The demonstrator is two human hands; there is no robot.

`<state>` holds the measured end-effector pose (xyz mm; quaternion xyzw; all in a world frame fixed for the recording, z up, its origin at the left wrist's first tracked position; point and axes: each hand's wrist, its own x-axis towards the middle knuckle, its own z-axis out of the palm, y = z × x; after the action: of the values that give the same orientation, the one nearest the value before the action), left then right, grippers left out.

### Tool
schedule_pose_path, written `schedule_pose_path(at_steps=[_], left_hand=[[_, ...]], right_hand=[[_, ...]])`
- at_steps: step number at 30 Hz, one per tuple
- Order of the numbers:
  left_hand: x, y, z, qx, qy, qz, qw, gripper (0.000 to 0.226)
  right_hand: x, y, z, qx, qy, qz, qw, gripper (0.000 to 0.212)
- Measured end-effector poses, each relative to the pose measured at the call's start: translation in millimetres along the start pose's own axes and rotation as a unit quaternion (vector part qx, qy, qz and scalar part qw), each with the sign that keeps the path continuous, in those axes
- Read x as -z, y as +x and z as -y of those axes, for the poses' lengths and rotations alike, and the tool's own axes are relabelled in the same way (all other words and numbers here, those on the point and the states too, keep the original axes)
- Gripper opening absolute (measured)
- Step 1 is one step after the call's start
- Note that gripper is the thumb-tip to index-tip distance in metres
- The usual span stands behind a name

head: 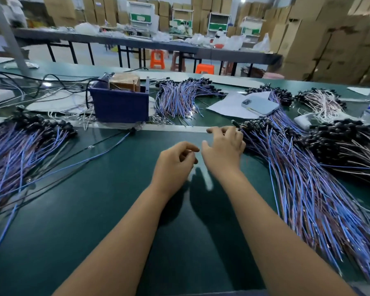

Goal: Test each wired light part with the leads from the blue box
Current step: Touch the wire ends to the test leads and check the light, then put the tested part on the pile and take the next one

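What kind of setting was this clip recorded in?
Most likely a factory assembly or testing floor. Heaps of wired light parts cover a long green workbench, a blue box of test gear sits on it, and stacked cardboard cartons line the walls.

I see both forearms fwd. Left hand (175,161) loosely curled, holding nothing; right hand (224,146) fingers spread, relaxed.

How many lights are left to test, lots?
Lots. A heap of wired light parts lies left, maybe already tested. The right hand reaches into a big heap on the right; the left hand holds nothing I can see. More bundles wait beyond the blue box.
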<state>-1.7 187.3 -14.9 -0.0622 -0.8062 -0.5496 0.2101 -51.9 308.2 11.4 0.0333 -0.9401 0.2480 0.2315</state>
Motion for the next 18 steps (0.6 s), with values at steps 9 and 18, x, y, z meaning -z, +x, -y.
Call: schedule_pose_path(at_steps=[9,18], left_hand=[[132.6,13.3,60.3,0.082,0.3,-0.165,0.936,0.026],[131.1,31.0,64.1,0.218,0.452,-0.117,0.857,0.03]], right_hand=[[-79.1,-26.9,113.3,0.085,0.097,0.167,0.977,0.037],[-94.3,-26.0,121.4,0.041,0.265,0.193,0.944,0.029]])
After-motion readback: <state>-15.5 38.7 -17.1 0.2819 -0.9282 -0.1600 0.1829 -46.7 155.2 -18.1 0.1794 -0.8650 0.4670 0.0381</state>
